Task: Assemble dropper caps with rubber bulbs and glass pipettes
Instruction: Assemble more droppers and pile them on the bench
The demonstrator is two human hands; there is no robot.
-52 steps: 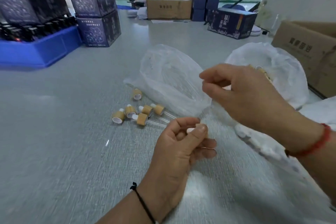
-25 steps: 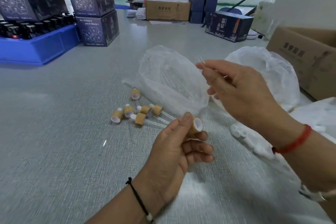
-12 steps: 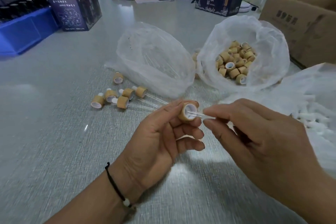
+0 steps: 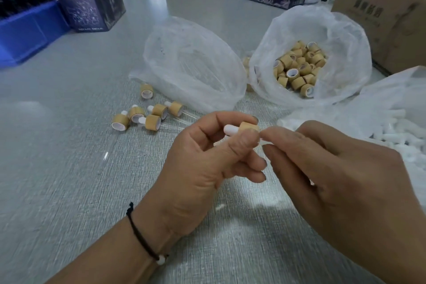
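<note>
I have one view only, a wide-angle camera worn on the head, looking forward and down across the table (image 4: 57, 168). It sits close above both hands, the left hand (image 4: 202, 168) and right hand (image 4: 334, 180) filling the lower half. Bags (image 4: 189, 62) lie mid-frame, boxes (image 4: 387, 16) at the far edge. Straight lines bow toward the borders.

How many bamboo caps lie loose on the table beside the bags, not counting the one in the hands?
5. One cap lies alone by the clear bag; four cluster below it. A sixth may sit half hidden among them.
</note>
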